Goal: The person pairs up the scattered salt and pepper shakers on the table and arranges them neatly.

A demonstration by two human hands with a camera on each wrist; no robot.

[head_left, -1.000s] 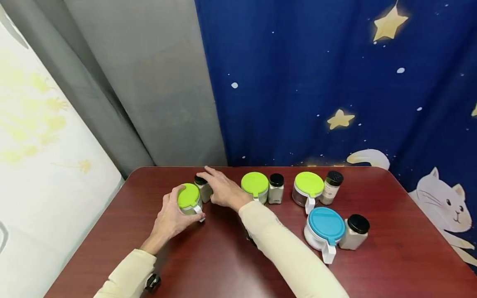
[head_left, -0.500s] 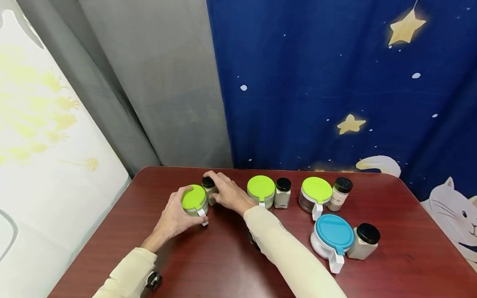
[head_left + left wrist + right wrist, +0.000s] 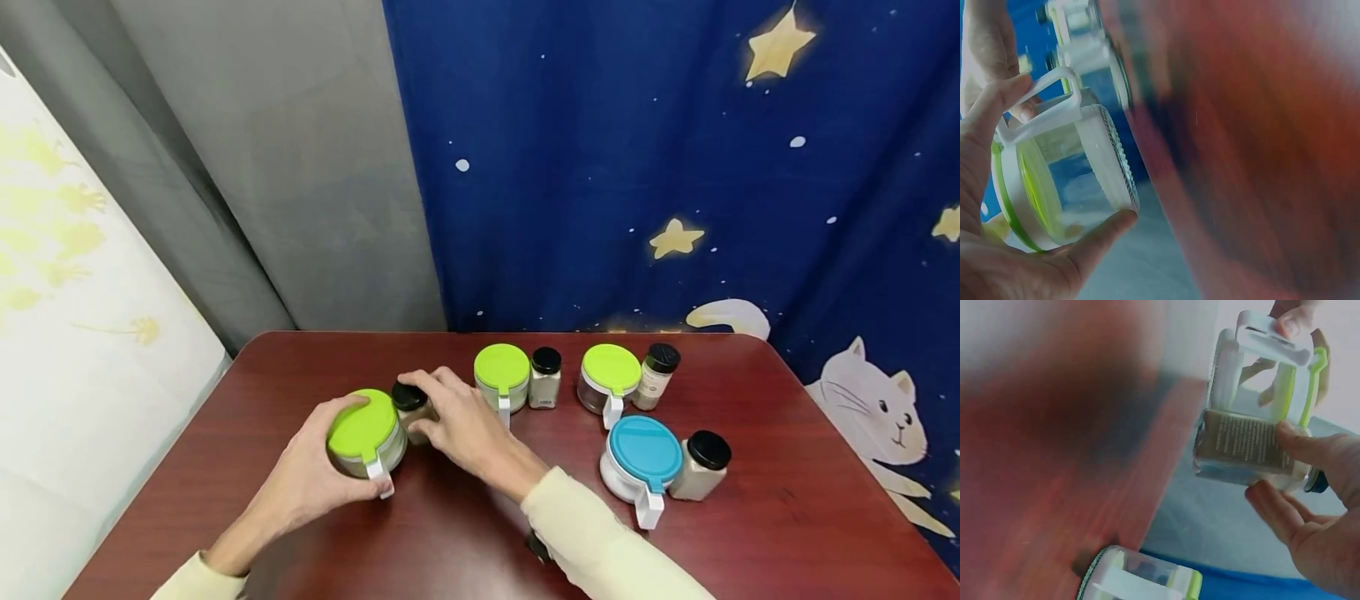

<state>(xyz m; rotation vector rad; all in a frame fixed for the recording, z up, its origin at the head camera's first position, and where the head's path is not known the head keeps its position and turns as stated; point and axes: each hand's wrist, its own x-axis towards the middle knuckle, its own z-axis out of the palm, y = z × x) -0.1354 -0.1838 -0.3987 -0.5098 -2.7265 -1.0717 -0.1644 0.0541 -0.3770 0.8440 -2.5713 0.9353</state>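
Note:
My left hand (image 3: 306, 468) grips a clear seasoning jar (image 3: 363, 427) with a bright green lid and a white handle. In the left wrist view its thumb is on the jar's handle (image 3: 1054, 119) and a finger reaches along the glass to the base. My right hand (image 3: 471, 427) holds a square spice bottle (image 3: 409, 397) with a black cap, right beside that jar. The right wrist view shows thumb and fingers on opposite sides of the bottle's printed label (image 3: 1244, 440). Both containers appear raised above the table.
Two more green-lidded jars (image 3: 502, 371) (image 3: 611, 371) stand along the back of the red-brown table (image 3: 315, 367), each next to a black-capped bottle (image 3: 545, 379) (image 3: 656, 379). Nearer on the right, a blue-lidded jar (image 3: 643, 454) stands beside another black-capped bottle (image 3: 701, 467). Curtains hang behind.
Both hands have brought the green-lidded jar and the spice bottle nearer to me, up from the table. The right hand has closed its grip on the bottle. The head view has shifted slightly.

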